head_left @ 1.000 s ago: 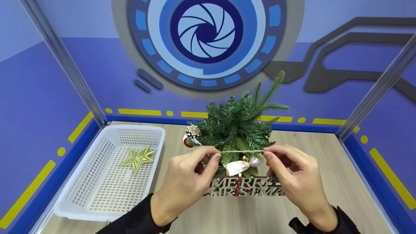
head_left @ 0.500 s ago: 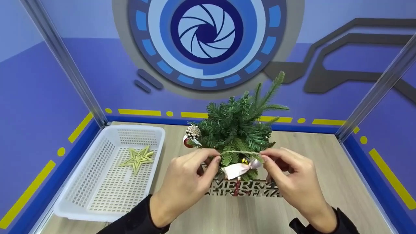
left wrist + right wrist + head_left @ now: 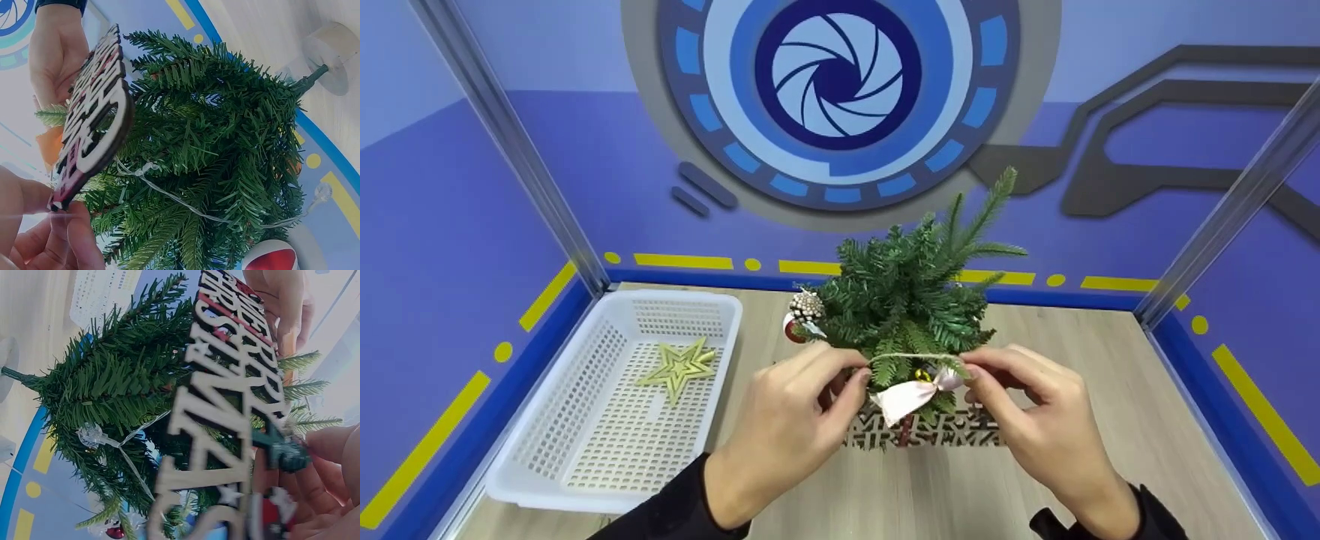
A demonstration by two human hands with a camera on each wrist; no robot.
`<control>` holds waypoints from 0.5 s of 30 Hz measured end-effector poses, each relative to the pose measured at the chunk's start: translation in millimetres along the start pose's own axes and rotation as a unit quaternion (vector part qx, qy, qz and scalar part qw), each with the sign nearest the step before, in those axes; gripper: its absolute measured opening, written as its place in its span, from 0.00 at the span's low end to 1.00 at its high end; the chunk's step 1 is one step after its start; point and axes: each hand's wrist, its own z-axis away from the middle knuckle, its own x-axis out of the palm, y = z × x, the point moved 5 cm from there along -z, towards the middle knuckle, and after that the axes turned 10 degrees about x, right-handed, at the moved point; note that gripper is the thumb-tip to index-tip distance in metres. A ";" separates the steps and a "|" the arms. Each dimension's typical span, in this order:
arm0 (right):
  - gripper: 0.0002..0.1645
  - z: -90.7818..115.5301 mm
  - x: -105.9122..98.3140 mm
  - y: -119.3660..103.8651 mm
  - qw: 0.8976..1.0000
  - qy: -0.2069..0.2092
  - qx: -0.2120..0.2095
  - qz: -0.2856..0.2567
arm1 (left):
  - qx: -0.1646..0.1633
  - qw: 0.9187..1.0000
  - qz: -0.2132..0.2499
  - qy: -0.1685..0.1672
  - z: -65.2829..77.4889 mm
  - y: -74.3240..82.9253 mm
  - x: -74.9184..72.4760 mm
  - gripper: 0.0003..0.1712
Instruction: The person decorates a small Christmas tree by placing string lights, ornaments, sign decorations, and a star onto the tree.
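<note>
My left hand and my right hand pinch a thin cord near its two ends, slightly bowed across the front branches of a small Christmas tree. Below the cord hangs a wooden "MERRY CHRISTMAS" sign, partly hidden by the hands. In the right wrist view the sign hangs slanted beside the branches, with white star and red-and-white figure decorations on it. The left wrist view shows the sign nearly edge-on. A pale pink bow-like ornament hangs on the tree between my hands.
A white perforated basket stands at the left, with a gold star inside. A pinecone-like ornament hangs at the tree's left. A clear string light runs through the branches. Blue printed panels surround the wooden tabletop.
My right hand has moved slightly left, and the cord has gone from taut to slightly bowed. The sign has tipped, so its letters look flatter. The pale pink ornament has swung downward.
</note>
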 end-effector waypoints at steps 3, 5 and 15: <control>0.17 0.5 -0.6 -2.3 1.000 -0.001 -0.009 -0.003 | 0.001 1.000 0.006 -0.002 0.6 0.2 0.7 0.06; 0.17 1.0 -0.9 -2.2 1.000 -0.003 -0.010 -0.006 | 0.003 1.000 0.008 0.000 0.6 0.6 0.7 0.06; 0.19 3.5 -2.6 0.0 1.000 -0.008 -0.013 0.000 | 0.017 1.000 -0.007 0.009 0.6 0.6 0.8 0.05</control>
